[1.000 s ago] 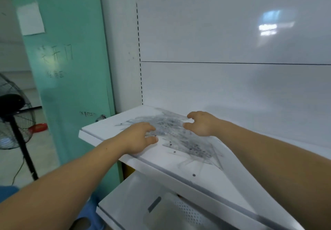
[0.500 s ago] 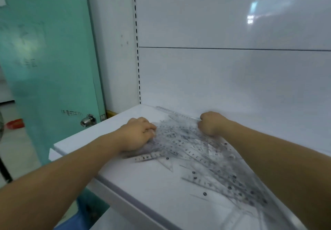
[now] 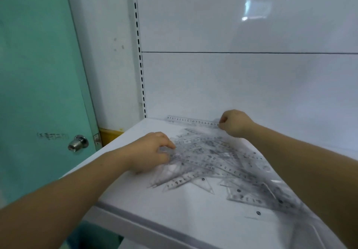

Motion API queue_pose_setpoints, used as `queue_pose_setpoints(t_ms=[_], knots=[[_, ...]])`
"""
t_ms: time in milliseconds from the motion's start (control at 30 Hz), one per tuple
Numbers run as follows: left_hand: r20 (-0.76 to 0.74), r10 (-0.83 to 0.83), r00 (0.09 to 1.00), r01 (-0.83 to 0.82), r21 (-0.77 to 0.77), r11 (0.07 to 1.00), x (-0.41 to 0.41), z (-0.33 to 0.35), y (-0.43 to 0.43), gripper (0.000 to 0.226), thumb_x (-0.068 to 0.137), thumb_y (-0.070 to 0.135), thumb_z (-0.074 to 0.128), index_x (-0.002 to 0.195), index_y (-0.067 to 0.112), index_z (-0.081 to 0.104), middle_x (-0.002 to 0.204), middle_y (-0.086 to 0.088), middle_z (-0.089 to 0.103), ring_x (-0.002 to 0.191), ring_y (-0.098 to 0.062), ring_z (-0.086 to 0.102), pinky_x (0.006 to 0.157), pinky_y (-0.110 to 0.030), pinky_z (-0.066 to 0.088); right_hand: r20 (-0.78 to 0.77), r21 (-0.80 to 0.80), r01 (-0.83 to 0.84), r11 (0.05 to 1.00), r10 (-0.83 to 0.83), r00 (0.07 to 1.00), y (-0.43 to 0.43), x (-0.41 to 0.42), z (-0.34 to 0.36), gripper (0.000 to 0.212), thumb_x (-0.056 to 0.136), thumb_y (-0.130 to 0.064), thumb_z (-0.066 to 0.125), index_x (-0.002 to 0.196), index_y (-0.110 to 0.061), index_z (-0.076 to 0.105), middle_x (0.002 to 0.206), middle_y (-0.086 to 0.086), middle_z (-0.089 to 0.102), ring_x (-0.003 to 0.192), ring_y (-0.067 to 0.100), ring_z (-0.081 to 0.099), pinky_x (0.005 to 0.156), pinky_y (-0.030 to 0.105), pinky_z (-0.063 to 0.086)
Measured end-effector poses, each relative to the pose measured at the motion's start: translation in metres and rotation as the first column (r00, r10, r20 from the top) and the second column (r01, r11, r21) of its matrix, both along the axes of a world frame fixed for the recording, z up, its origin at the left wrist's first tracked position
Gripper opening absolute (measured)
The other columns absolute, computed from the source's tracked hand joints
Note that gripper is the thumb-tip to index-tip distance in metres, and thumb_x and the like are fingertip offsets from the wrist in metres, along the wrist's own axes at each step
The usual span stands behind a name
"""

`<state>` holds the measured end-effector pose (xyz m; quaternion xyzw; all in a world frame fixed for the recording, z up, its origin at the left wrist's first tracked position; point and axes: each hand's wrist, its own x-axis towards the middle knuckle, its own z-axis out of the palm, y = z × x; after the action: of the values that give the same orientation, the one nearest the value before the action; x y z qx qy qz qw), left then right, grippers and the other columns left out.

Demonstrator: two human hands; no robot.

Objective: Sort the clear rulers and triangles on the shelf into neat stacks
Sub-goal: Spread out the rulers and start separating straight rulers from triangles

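Observation:
A messy pile of clear rulers and triangles [image 3: 217, 161] with black markings is spread across the white shelf [image 3: 174, 210]. One straight clear ruler [image 3: 191, 121] lies apart at the back, along the wall. My right hand [image 3: 235, 123] pinches that ruler's right end with curled fingers. At the left edge of the pile, my left hand [image 3: 150, 151] has its fingers curled onto the clear pieces. Single triangles [image 3: 203, 184] lie loose at the front of the pile.
A white back panel [image 3: 242, 86] and a slotted upright [image 3: 140, 55] close off the shelf behind. Left of the shelf stands a teal door [image 3: 38, 74] with a metal knob [image 3: 78, 143]. The shelf's front edge [image 3: 151, 227] runs diagonally at the bottom.
My right hand has moved back toward the wall and taken the end of one straight ruler, now lying apart from the pile. My left hand stays at the pile's left edge. The camera has moved closer.

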<state>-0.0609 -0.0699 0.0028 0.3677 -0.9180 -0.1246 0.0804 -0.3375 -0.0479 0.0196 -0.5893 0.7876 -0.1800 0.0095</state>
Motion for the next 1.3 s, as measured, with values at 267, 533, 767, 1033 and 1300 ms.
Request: queue_pose_setpoints(t_ms=[267, 533, 767, 1033, 1300], knots=[[-0.061, -0.095, 0.994, 0.092, -0.049, 0.995, 0.005, 0.001, -0.004, 0.04, 0.097, 0.036, 0.046, 0.136, 0.033, 0.044, 0.134, 0.01, 0.045, 0.122, -0.007, 0.04, 0.095, -0.015, 0.025, 0.182, -0.112, 0.07, 0.991, -0.049, 0.982, 0.015, 0.011, 0.007, 0.039, 0.094, -0.004, 0.037, 0.128, -0.011, 0.055, 0.137, 0.01, 0.048, 0.095, 0.027, 0.065, 0.081, 0.032, 0.051], [-0.113, -0.134, 0.984, 0.124, -0.095, 0.988, 0.01, 0.004, -0.012, 0.039, 0.096, 0.04, 0.045, 0.134, 0.033, 0.046, 0.096, 0.018, 0.042, 0.081, -0.002, 0.048, 0.081, -0.022, 0.036, 0.015, 0.088, 0.112, 0.99, -0.113, 0.993, 0.041, 0.029, 0.008, 0.053, 0.098, -0.027, 0.048, 0.144, -0.004, 0.035, 0.148, 0.011, 0.037, 0.133, 0.027, 0.038, 0.105, 0.031, 0.034], [-0.116, -0.164, 0.98, 0.158, -0.063, 0.985, 0.017, 0.002, -0.017, 0.047, 0.093, 0.037, 0.054, 0.138, 0.028, 0.043, 0.102, 0.013, 0.042, 0.078, -0.003, 0.045, 0.08, -0.021, 0.033, -0.064, -0.09, 0.137, 0.986, -0.143, 0.988, 0.077, 0.037, 0.002, 0.047, 0.099, -0.032, 0.042, 0.141, -0.01, 0.039, 0.134, 0.013, 0.047, 0.118, 0.028, 0.05, 0.099, 0.035, 0.039], [-0.236, -0.235, 0.943, 0.23, -0.05, 0.972, -0.02, 0.01, 0.025, 0.046, 0.092, 0.023, 0.055, 0.137, 0.021, 0.044, 0.108, 0.007, 0.044, 0.092, -0.011, 0.047, 0.083, -0.022, 0.036, -0.021, -0.246, 0.251, 0.936, -0.264, 0.964, 0.148, 0.026, 0.003, 0.045, 0.101, -0.028, 0.037, 0.142, -0.01, 0.035, 0.136, 0.014, 0.04, 0.12, 0.029, 0.048, 0.1, 0.037, 0.038], [-0.197, -0.403, 0.894, 0.401, -0.053, 0.915, -0.115, 0.024, 0.132, 0.046, 0.09, 0.031, 0.059, 0.134, 0.031, 0.047, 0.107, 0.008, 0.05, 0.097, -0.013, 0.05, 0.085, -0.025, 0.038, 0.03, -0.303, 0.428, 0.851, -0.441, 0.897, 0.294, -0.035, 0.01, 0.043, 0.101, -0.024, 0.036, 0.142, -0.01, 0.034, 0.141, 0.013, 0.035, 0.12, 0.028, 0.047, 0.099, 0.032, 0.034]])
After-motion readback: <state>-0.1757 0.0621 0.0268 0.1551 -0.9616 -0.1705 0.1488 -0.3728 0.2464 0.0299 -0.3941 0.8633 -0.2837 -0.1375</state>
